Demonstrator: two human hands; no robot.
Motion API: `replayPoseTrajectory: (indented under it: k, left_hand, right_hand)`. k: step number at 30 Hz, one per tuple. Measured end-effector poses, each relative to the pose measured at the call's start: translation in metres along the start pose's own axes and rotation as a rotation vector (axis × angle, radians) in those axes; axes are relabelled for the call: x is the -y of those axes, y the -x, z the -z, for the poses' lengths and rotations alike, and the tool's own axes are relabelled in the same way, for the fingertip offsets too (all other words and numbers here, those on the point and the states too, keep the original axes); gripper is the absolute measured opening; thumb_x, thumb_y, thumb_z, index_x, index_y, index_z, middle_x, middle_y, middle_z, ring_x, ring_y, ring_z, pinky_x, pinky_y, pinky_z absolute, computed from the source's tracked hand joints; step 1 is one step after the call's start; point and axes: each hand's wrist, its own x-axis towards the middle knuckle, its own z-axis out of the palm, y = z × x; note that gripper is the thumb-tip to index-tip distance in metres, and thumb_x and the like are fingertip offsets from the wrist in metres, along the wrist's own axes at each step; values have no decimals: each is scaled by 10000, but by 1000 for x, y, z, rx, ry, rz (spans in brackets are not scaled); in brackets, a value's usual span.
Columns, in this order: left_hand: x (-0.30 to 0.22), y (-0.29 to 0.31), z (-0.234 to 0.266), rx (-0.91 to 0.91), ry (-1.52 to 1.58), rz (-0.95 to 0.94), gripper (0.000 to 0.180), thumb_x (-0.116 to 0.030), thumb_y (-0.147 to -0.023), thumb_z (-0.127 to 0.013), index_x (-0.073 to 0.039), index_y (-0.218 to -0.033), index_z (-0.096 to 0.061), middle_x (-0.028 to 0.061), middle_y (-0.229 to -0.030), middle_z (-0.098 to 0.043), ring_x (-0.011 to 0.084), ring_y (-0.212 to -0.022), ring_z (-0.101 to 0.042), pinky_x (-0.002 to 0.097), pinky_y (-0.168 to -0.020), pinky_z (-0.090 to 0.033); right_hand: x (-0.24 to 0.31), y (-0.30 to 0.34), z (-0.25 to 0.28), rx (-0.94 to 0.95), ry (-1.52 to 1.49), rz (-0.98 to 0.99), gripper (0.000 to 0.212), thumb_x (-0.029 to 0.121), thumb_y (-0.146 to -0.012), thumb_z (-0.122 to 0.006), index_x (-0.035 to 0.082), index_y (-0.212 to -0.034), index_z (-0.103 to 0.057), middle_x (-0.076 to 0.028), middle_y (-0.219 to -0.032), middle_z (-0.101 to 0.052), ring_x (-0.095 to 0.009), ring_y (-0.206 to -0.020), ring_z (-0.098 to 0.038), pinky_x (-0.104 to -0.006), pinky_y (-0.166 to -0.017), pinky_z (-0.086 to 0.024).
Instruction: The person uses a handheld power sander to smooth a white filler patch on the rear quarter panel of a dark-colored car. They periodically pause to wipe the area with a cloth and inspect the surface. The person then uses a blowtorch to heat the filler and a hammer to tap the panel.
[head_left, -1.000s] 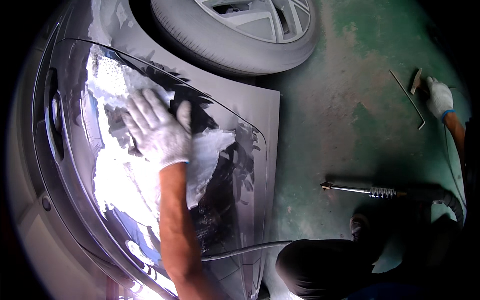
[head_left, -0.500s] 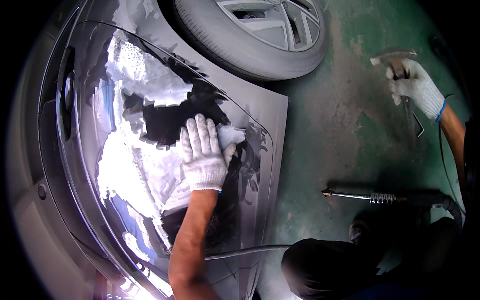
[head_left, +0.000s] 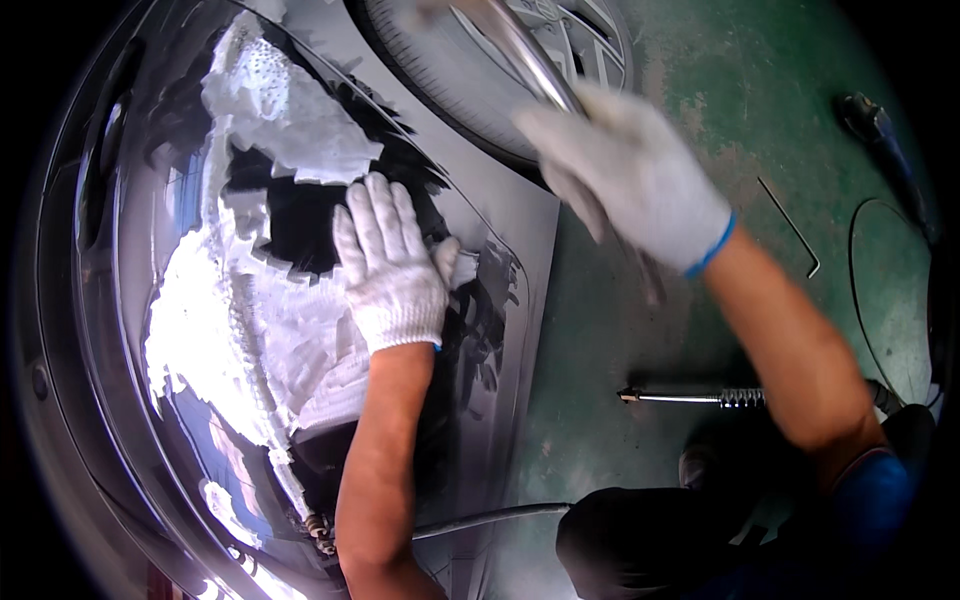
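Note:
My left hand (head_left: 393, 265), in a white knit glove, lies flat with fingers stretched on the car's dented rear side panel (head_left: 325, 290). Bare shiny metal and black patches surround it on the panel. My right hand (head_left: 635, 180), gloved alike with a blue cuff, is closed around a hammer (head_left: 540, 65). It is raised over the panel's edge beside the wheel, and motion blurs it. The hammer's metal shaft points up and left; its head, near the top edge, is smeared and hard to make out.
A grey wheel (head_left: 440, 85) stands at the top. On the green floor (head_left: 600, 440) lie a bent thin rod (head_left: 790, 225), a rod tool with a spring (head_left: 690, 397) and a cable (head_left: 853, 270). A hose (head_left: 490, 517) runs from the panel toward my dark-clad knee (head_left: 610, 540).
My right hand has swung left with the hammer, from over the floor to beside the wheel. The left hand stays flat on the panel; the whole view has shifted slightly.

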Motion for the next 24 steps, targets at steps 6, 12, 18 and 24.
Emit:
replayPoseTrajectory:
  k: [6,12,18,24]
  left_hand:
    - [-2,23,-1,-17,179,-85,779,-520,-974,-599,44,-1502,-501,213,-1636,-409,376,-1545,-336,548,-1297,-170]
    - [28,-2,14,-57,160,-63,736,-442,-937,-635,41,-1482,-532,216,-1629,-420,366,-1534,-357,549,-1291,-181]
    - [25,28,13,26,209,-152,776,-455,-891,-692,31,-1477,-537,215,-1618,-434,382,-1535,-353,551,-1293,-179]
    - [26,33,15,17,226,-159,792,-433,-863,-729,18,-1484,-535,208,-1617,-437,366,-1536,-357,548,-1295,-178]
  right_hand:
    - [-88,57,-63,-188,-69,-199,377,403,-1022,-644,30,-972,-623,-100,-699,-591,-205,-649,-607,-387,-631,-501]
    - [-90,37,-108,-148,71,103,361,400,-1016,-632,40,-1031,-619,-201,-784,-675,-431,-775,-686,-482,-682,-534]
    - [-100,3,-124,-212,192,151,365,390,-1020,-620,28,-1036,-581,-225,-752,-666,-447,-726,-677,-550,-645,-509]
    - [-105,-7,-138,-261,223,189,381,395,-1012,-627,19,-1008,-568,-236,-724,-653,-460,-700,-667,-549,-628,-509]
